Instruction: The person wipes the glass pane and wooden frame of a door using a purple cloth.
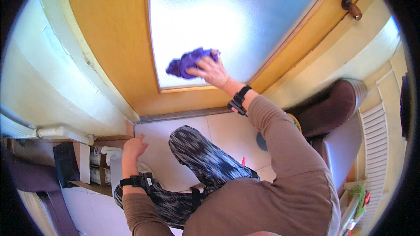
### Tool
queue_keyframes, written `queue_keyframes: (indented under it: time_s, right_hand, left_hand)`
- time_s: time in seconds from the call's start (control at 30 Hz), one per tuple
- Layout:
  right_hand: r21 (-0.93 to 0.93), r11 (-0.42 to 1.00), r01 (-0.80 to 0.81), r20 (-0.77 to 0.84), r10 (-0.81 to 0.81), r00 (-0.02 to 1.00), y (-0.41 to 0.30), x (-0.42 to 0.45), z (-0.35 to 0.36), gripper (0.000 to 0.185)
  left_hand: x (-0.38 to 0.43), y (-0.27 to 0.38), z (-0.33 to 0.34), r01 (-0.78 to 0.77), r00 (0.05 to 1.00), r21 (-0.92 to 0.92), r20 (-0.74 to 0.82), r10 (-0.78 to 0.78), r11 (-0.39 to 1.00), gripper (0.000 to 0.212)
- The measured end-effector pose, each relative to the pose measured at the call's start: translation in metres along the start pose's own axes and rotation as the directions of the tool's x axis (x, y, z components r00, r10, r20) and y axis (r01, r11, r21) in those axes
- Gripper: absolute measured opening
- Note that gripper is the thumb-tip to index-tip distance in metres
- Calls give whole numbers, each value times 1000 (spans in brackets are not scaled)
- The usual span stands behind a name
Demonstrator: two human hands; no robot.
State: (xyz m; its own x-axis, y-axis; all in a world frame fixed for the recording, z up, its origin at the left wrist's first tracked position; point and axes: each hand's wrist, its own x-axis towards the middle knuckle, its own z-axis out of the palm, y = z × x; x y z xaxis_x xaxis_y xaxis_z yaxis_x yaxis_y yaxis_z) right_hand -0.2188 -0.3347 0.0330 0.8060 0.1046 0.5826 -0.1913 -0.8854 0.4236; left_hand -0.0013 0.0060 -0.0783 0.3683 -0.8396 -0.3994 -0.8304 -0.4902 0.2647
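Note:
My right hand (211,71) presses a crumpled purple cloth (188,64) against the lower part of a frosted glass pane (210,16). The pane is set in a yellow wooden door (108,32), its bottom rail just below the cloth. Low at the left, my left hand (134,147) is held out over the tiled floor near the door's corner, fingers apart, with nothing in it. Each wrist wears a black strap with a small device.
An open cardboard box (93,186) with packets stands left of my left hand, near a white pipe (62,132). A dark padded seat (328,108) is at the right. The door handle (352,8) juts out at the upper right.

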Motion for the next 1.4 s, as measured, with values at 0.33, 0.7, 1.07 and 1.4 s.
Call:
queue_keyframes:
  time_s: [0.33, 0.7, 1.07, 1.4]
  right_hand:
    - [-50, 970, 237, 274, -215, 937, 51, -37, -47, 30]
    - [-155, 867, -473, -572, 312, 759, 208, 60, -226, 53]
    - [306, 640, -705, -682, 664, 306, 136, -47, -66, 76]
    - [478, -98, -873, -209, 953, -221, 5, -133, 63, 75]
  left_hand:
    - [12, -8, 4, -26, 1000, 56, 8, 26, 998, 48]
    - [10, -12, 6, 1, 996, 71, 88, -7, 997, 51]
    - [-7, 5, -14, 12, 1000, 29, 29, -13, 1000, 48]
    - [-8, -6, -8, -29, 999, 57, -13, 30, 998, 48]
